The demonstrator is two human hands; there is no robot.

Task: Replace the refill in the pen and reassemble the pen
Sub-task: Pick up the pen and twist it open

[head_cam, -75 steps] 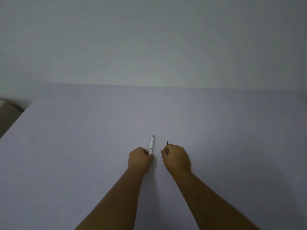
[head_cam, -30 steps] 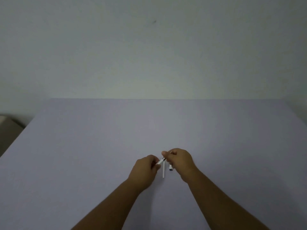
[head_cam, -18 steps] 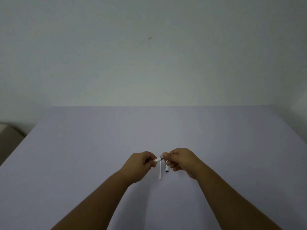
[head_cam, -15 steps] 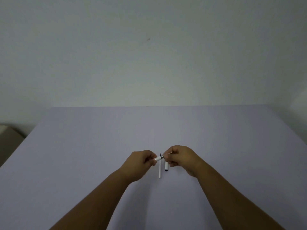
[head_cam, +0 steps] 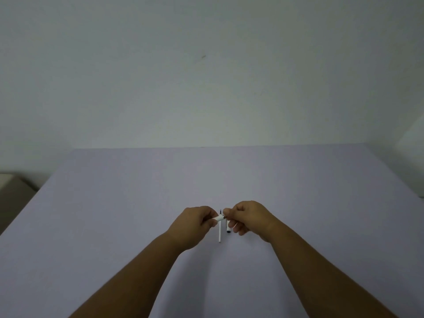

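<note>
Two bare forearms enter from bottom edge, no sleeves in frame. Left hand [head_cam: 195,223]: bare, no ring, glove, watch or band seen at wrist. Right hand [head_cam: 249,218]: bare too, wrist likewise unadorned. Knuckles form rounded ridges across backs of both hands. Forearms smooth, no marks, tattoos or bandages visible in dim light. Fingernails too small to make out. Upper arms, shoulders, clothing all outside frame.
</note>
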